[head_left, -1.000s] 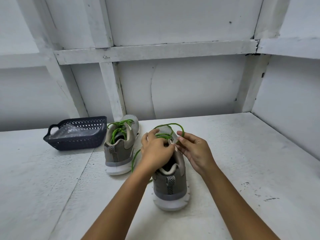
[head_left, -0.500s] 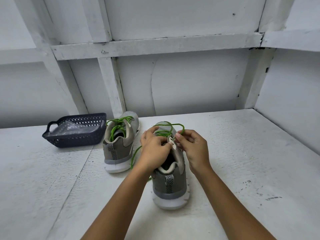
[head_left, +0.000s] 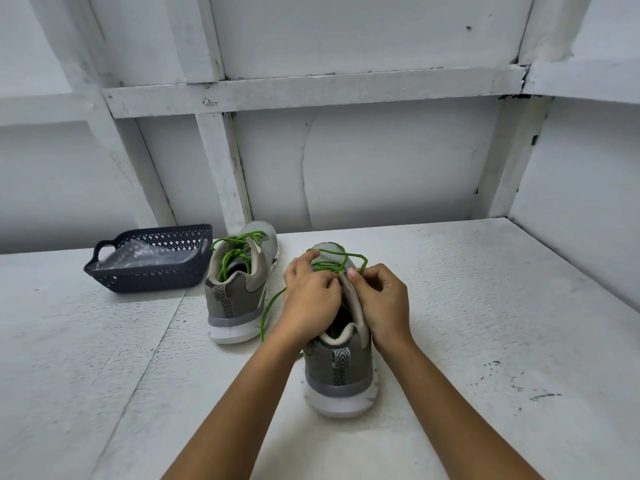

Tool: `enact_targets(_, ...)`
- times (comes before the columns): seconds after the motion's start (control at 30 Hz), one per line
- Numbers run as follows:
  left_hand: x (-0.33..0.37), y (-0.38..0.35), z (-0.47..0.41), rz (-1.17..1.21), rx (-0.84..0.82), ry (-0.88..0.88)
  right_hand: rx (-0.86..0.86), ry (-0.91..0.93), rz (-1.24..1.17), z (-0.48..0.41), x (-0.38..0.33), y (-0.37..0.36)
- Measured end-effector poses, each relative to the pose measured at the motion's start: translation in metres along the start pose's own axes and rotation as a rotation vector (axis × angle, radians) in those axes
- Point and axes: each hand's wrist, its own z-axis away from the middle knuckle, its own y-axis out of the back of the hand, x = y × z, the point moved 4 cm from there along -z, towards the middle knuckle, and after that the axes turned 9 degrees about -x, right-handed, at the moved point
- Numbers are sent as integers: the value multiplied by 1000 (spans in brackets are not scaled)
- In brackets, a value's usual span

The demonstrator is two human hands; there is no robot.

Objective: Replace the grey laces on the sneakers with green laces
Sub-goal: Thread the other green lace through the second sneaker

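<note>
Two grey sneakers stand heel toward me on a white table. The near sneaker [head_left: 341, 368] carries a green lace [head_left: 341, 255] looped over its toe, with one end trailing down its left side. My left hand [head_left: 310, 294] and my right hand [head_left: 379, 301] meet over its tongue, both pinching the green lace at the upper eyelets. My fingers hide the eyelets. The far sneaker [head_left: 239, 289] on the left is threaded with a green lace [head_left: 235, 254] that lies loose across its opening.
A dark plastic basket [head_left: 149, 275] holding a clear plastic bag sits at the back left of the table [head_left: 485, 323]. White panelled walls close in behind and on the right.
My hands have drawn closer together over the tongue, and the green loop above the toe has flattened and got smaller. The camera has tilted slightly.
</note>
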Motion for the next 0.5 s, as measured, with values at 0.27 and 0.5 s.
enact_targets(0.27,2,0,-3,-54,-4,38,-144,-38,47,1,4,-5)
enact_targets(0.5,-1,1,-1,-35,4,23,-185,-126,-74,2,6,-8)
